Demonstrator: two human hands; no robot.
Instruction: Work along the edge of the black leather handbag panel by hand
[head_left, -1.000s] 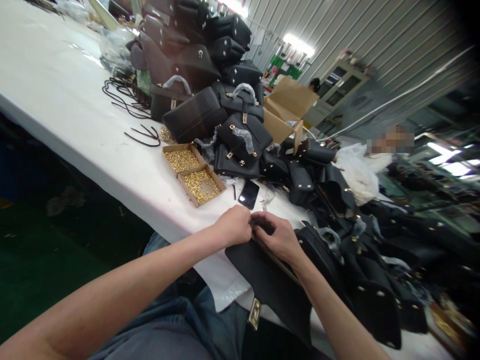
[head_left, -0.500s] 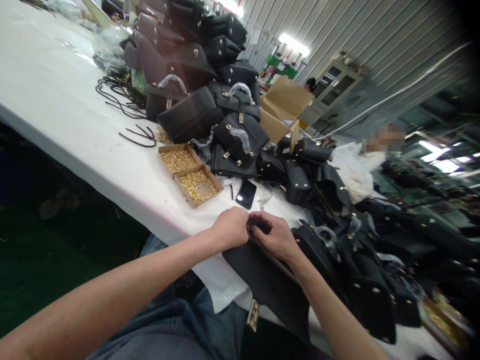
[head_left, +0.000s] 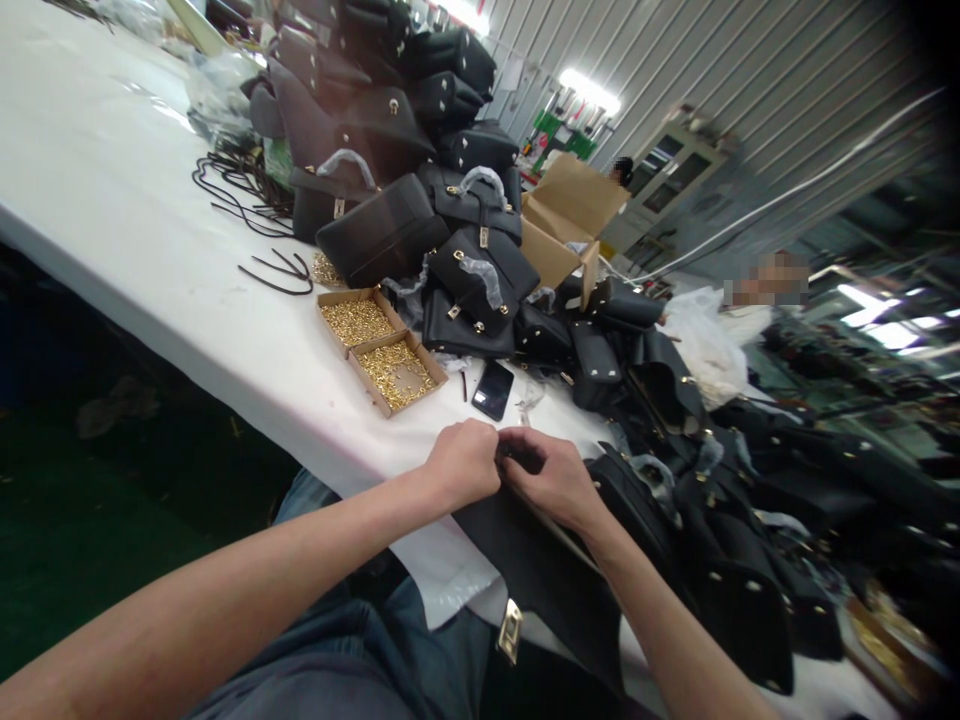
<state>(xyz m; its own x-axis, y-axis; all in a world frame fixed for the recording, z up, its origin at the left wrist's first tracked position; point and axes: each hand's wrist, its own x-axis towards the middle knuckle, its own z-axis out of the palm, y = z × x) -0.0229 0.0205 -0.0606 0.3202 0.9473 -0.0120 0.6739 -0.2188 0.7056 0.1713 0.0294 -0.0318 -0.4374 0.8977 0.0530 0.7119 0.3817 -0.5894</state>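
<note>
Black handbag flap [head_left: 540, 570] lies at the lower centre of the frame, over the near edge of the white table [head_left: 112, 200], and its free end hangs down toward our lap with a gold clasp plate [head_left: 510, 630] on it. Our left hand [head_left: 465, 462] and our right hand [head_left: 551, 478] meet at the top edge of this flap, fingertips nearly touching each other. The fingers of both hands are curled closed, and they seem to pinch a small dark part at the edge of the leather; what the part is we cannot tell, because the fingers hide it.

We judge that we are in the middle of a fitting step: some small piece of hardware is being set or pressed into the flap. The work looks fine and close, not finished, as both hands are on the same spot.

Above the hands, in the middle of the frame, two shallow cardboard trays [head_left: 379, 345] stand side by side, full of small gold fittings. A black phone [head_left: 493, 389] lies just right of them. Behind, toward the upper centre, finished black handbags [head_left: 420, 200] are piled, with an open cardboard box [head_left: 566, 225] to their right. Loose black cords [head_left: 240, 190] lie in the upper left part. More black bag parts [head_left: 720, 520] fill the right side.

For the next move we think a firm pinch and steady alignment are needed, and probably one hand must reach up to the trays for another fitting while the other keeps the flap from sliding off the table.
</note>
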